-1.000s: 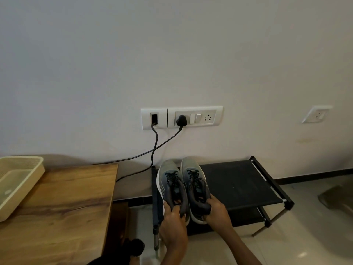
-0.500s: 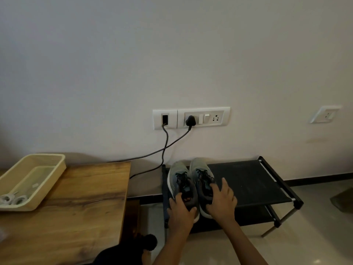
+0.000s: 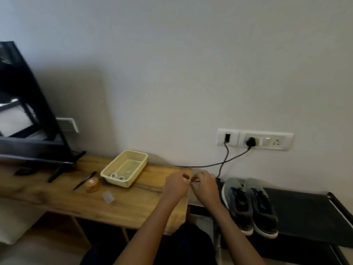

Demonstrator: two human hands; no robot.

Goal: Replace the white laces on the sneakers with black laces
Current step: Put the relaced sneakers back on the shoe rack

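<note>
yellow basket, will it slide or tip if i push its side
Probably light: the basket looks like thin plastic holding only small white rolls. Low and wide, so it should slide on the smooth table rather than tip.

A wooden table (image 3: 133,207) ends just beneath the fingers (image 3: 186,176). Left of the fingers, a cream basket (image 3: 124,183) sits on it. Further left are an amber jar (image 3: 92,185) and a black pen (image 3: 85,180), with a small clear piece (image 3: 108,197) nearer the person. Right of the fingers, a black shoe rack (image 3: 305,207) carries the sneakers (image 3: 250,205) side by side.
</note>
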